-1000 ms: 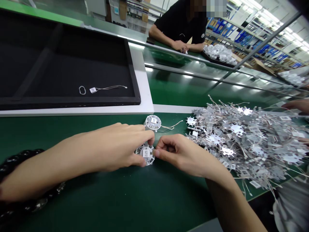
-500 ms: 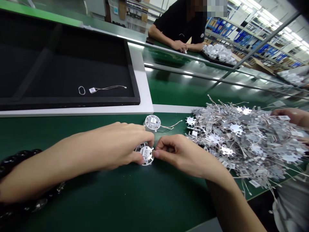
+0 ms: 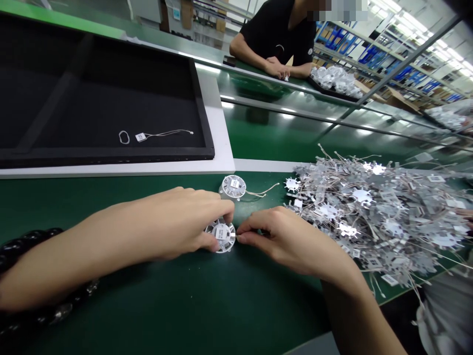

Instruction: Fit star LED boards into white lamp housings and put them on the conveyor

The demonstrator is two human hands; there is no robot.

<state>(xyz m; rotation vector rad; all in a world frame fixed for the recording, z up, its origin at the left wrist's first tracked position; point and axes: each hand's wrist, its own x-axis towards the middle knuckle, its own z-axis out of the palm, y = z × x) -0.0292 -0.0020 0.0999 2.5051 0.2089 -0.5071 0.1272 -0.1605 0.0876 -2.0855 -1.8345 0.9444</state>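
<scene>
**White fitting (image 3: 222, 235) pinned, edge under a fine pinch!**

Nearest you, on the green table (image 3: 177, 305), your left hand (image 3: 181, 217) gripped that fitting's sides between thumb and fingers. Your right hand (image 3: 284, 239) met it at the right edge, pinched narrow; what it held was too small to tell. Fine handling of that edge looked like the step in hand; next, steady left pressure and a light right touch seemed called for. Just beyond sat a second fitting (image 3: 233, 187), its wire (image 3: 263, 193) pointing toward heaped metal parts (image 3: 369, 217). Farther off, past a black tray (image 3: 111, 157), a co-worker (image 3: 283, 42) leaned.
</scene>
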